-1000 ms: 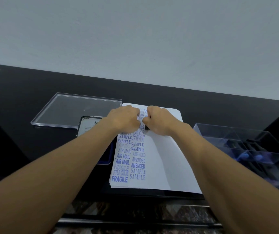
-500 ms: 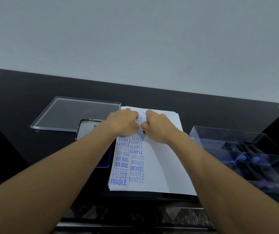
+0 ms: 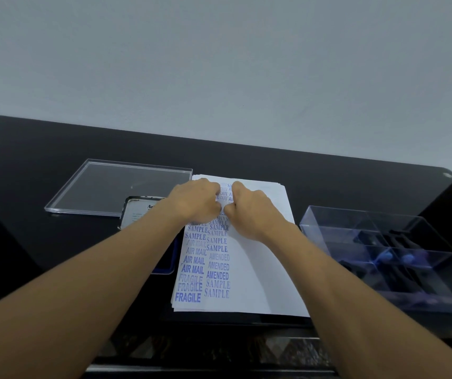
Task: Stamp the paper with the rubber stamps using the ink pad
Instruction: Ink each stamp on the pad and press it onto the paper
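Little has shifted in the last second beyond your head tilting, which drops the black table [image 3: 28, 187] lower in the frame; your left hand [image 3: 196, 205] and right hand [image 3: 249, 212] remain knuckle to knuckle at the upper centre, on the top part of the paper [image 3: 257, 269]. Both sets of fingers are curled under with the thumbs nearly meeting, but whatever they pinch is hidden beneath them, so you cannot tell from this head view which hand has the stamp, or whether it is touching the sheet. The paper, a small stack, lies mid-frame with two columns of blue prints running up its left side: FRAGILE, AIR MAIL, SAMPLE and AMENDED, with more words showing in the gap between your hands. Its right half is blank. The ink pad [image 3: 170, 261] peeks out as a blue edge just left of the sheet, under your left forearm, with its labelled lid [image 3: 137, 212] raised behind. A clear flat cover [image 3: 121, 187] lies at the upper left; a clear box [image 3: 329, 236] at the right holds the spare rubber stamps [image 3: 405, 258]. By this showing the job looks well under way, with both columns almost at the top edge and the right side still to fill.
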### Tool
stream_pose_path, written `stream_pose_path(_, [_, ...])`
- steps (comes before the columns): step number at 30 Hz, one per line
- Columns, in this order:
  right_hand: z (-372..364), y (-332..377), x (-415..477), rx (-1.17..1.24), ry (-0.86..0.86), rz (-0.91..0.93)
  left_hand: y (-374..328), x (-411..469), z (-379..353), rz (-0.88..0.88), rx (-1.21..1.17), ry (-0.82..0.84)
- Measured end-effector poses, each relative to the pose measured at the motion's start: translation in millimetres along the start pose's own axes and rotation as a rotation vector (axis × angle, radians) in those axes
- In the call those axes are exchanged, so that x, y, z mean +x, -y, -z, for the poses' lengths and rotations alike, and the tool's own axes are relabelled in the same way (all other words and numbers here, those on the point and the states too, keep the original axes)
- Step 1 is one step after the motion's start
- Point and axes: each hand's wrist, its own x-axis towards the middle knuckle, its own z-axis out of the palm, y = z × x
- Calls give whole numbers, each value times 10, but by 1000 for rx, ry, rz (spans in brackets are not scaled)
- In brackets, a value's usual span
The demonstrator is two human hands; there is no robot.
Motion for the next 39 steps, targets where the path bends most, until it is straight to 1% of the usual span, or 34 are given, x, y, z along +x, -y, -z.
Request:
stream_pose_path(3, [4,-3,28,10,8,-19,4,-4,-4,-1,0,-5])
stream_pose_path(6, [70,3,133,34,62,-61,4,-9,-10,-3,-6,-5])
stream_pose_path(10, [102,-6,197,49,102,-72,4,-16,-27,-7,-9,-17])
stream_pose_path(13, [87,-5,119,38,87,-58,2,-19,-22,-6,-4,-16])
stream_pose_path(19, [-65,-21,16,3,-31,-9,6,-24,-8,-3,-4,-11])
stream_pose_path(23, [20,3,91,33,9,-50,-10,-50,9,-5,-17,-16])
stream_pose_path(31, [76,32,54,2,54,-58,-17,-204,144,18,-54,-105])
stream_pose_path(36, [139,58,75,9,91,-105,-36,-343,258,9,-73,-143])
stream_pose_path(39, [394,57,50,76,29,-130,-15,-402,358,-2,-105,-165])
